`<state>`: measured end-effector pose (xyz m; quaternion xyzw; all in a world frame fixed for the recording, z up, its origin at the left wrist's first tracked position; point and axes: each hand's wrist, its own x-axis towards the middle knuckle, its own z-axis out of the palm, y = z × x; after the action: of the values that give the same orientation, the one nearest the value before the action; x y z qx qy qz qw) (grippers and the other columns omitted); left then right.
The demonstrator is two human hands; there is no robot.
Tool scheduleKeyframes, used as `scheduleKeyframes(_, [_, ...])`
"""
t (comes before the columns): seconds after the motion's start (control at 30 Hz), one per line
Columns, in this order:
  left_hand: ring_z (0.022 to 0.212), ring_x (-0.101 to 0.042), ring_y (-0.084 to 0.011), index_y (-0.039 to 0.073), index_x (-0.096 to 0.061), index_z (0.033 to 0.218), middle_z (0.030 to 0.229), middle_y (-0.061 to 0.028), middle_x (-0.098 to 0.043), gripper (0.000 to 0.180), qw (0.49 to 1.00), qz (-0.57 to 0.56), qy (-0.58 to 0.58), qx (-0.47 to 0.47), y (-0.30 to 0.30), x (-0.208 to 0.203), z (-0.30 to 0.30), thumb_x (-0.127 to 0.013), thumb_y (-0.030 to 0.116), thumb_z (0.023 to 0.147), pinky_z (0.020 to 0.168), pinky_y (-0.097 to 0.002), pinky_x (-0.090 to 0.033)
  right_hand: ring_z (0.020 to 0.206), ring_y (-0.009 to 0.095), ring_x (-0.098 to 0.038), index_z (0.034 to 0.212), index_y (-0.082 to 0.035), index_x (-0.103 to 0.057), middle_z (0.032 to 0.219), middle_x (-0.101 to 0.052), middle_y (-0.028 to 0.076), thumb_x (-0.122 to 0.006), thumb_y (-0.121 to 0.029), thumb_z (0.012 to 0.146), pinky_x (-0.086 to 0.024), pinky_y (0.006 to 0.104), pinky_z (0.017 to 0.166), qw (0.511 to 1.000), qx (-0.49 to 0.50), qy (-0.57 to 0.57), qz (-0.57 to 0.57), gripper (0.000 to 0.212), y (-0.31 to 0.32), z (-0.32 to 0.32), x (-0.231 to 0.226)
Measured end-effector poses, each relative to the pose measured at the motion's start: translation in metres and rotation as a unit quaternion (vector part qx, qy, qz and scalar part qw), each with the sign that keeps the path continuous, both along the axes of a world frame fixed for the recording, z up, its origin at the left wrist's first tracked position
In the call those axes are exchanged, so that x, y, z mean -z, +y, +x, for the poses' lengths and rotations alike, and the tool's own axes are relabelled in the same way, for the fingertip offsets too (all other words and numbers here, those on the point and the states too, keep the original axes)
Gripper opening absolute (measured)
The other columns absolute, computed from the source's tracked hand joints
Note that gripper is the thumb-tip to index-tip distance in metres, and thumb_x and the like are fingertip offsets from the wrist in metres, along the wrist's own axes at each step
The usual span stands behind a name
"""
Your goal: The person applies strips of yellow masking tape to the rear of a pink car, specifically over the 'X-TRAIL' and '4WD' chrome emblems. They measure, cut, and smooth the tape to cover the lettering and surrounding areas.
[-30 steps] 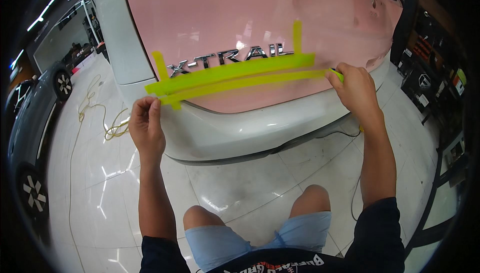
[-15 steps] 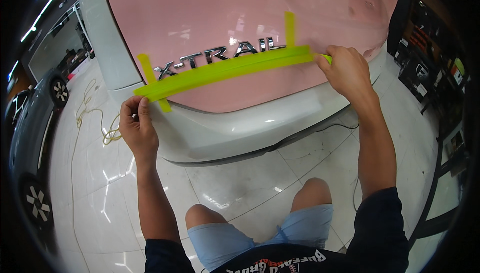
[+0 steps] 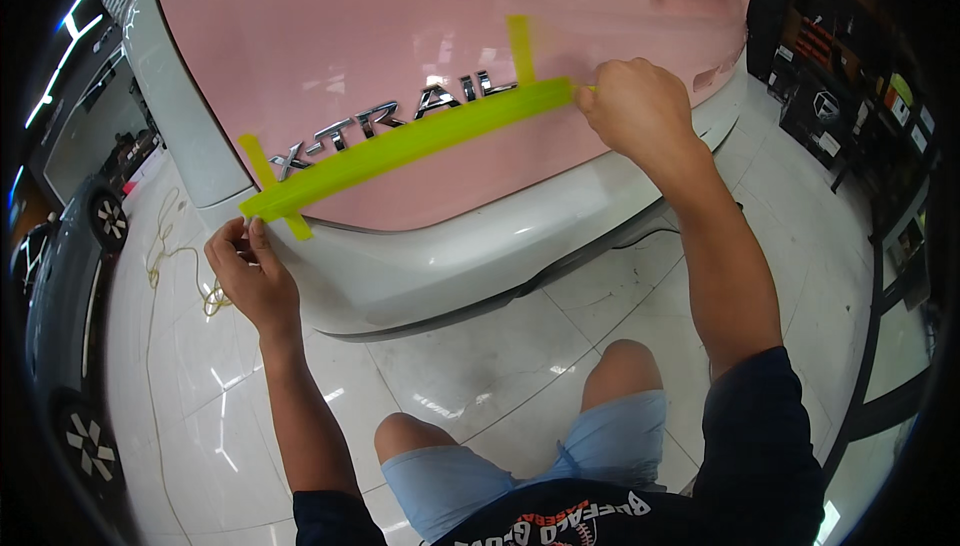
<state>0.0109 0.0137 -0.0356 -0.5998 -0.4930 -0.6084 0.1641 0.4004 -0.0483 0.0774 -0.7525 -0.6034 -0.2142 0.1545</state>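
A long yellow-green masking tape strip [image 3: 410, 146] runs under a row of chrome letters [image 3: 385, 118] on a pink car tailgate [image 3: 330, 36]. My left hand [image 3: 255, 271] pinches the tape's left end between thumb and finger, by the panel's lower corner. My right hand [image 3: 645, 111] is closed at the other end, where a thin bit of tape runs into the fingers; the rest is hidden in my grip. Short upright tape pieces cross near both ends, a left one [image 3: 256, 161] and a right one [image 3: 521, 51].
Below the tailgate curves a white bumper [image 3: 440, 261]. A yellow cord [image 3: 160, 256] lies looped on the tiled floor at left, beside a dark car [image 3: 65, 286]. Black boxes [image 3: 820, 121] and shelving stand at the right. My knees are below the bumper.
The view has shifted, so the car and both hands sit further left. The tape, earlier showing as two bands with a crease, looks like one narrower band now. Both hands keep their grip.
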Motion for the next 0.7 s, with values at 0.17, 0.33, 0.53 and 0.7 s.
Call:
scheduleKeyframes(0.17, [0.143, -0.038, -0.0382, 0.005, -0.049, 0.146, 0.149, -0.0201, -0.047, 0.053, 0.955, 0.102, 0.280, 0.003, -0.014, 0.009, 0.041, -0.065, 0.015, 0.096, 0.118, -0.0503, -0.029, 0.079, 0.032, -0.071, 0.083, -0.008, -0.077, 0.084, -0.074, 0.013, -0.062, -0.016, 0.083, -0.056, 0.0435, 0.068, 0.999, 0.018, 0.026, -0.023, 0.017, 0.002, -0.002, -0.002])
scheduleKeyframes(0.33, [0.155, -0.010, -0.0391, 0.006, -0.034, 0.156, 0.166, -0.0170, -0.023, 0.073, 0.944, -0.006, 0.324, -0.060, -0.009, 0.011, 0.074, -0.057, 0.045, 0.098, 0.122, -0.0597, -0.002, 0.084, 0.032, -0.072, 0.085, -0.008, -0.077, 0.085, -0.074, 0.015, -0.062, -0.017, 0.084, -0.056, 0.0432, 0.071, 0.999, -0.005, 0.043, -0.032, 0.017, -0.002, 0.004, -0.006])
scheduleKeyframes(0.53, [0.153, -0.021, -0.0385, 0.005, -0.038, 0.154, 0.163, -0.0129, -0.031, 0.073, 0.894, -0.001, 0.435, 0.102, -0.028, -0.006, 0.177, -0.062, 0.041, 0.095, 0.122, -0.0592, -0.011, 0.089, 0.033, -0.072, 0.088, -0.007, -0.077, 0.090, -0.074, 0.015, -0.063, -0.028, 0.088, -0.056, 0.0432, 0.077, 0.992, -0.040, 0.092, -0.076, 0.025, 0.003, 0.013, -0.019])
scheduleKeyframes(0.7, [0.151, -0.028, -0.0328, 0.006, -0.045, 0.150, 0.161, -0.0105, -0.036, 0.067, 0.864, 0.078, 0.487, 0.101, -0.001, -0.030, 0.234, -0.064, 0.034, 0.092, 0.123, -0.0554, -0.017, 0.075, 0.035, -0.069, 0.082, 0.002, -0.074, 0.077, -0.070, 0.021, -0.064, -0.038, 0.088, -0.054, 0.0452, 0.070, 0.984, -0.124, 0.121, -0.051, 0.041, 0.013, 0.029, -0.015])
